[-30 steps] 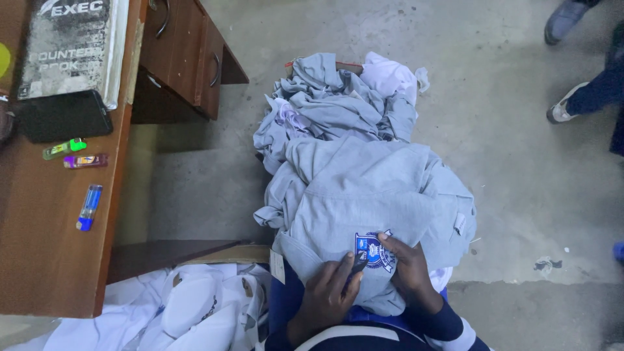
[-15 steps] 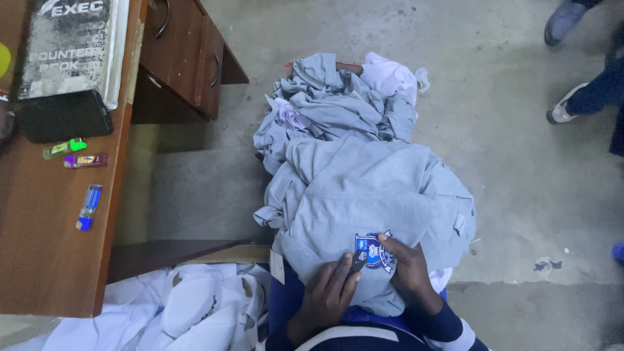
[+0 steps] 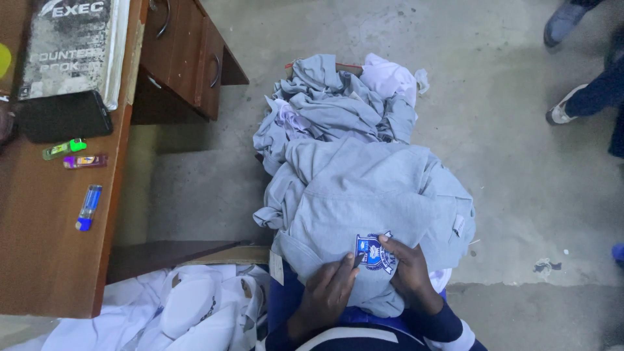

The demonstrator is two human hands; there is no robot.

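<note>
While the grey garment (image 3: 383,201) lies draped over the person's lap, both hands work at a blue and white badge (image 3: 375,252) on its near edge. The left hand (image 3: 328,296) rests on the cloth with its fingertips touching the badge's left side; it presses rather than grips, fingers half bent. The right hand (image 3: 409,273) lies over the badge's right side, fingers curled around its edge, pinning it to the cloth. Against the views from 1 second and half a second ago, almost nothing has shifted: hands, badge and garment sit where they were, so the work reads as a steady hold, not a fresh move. Beyond the lap a pile (image 3: 338,107) of grey clothes sits on the floor. On the table (image 3: 45,260) at the left lie 3 lighters (image 3: 88,208) and a book (image 3: 68,49). White shirts (image 3: 188,312) lie just beside the knee.
</note>
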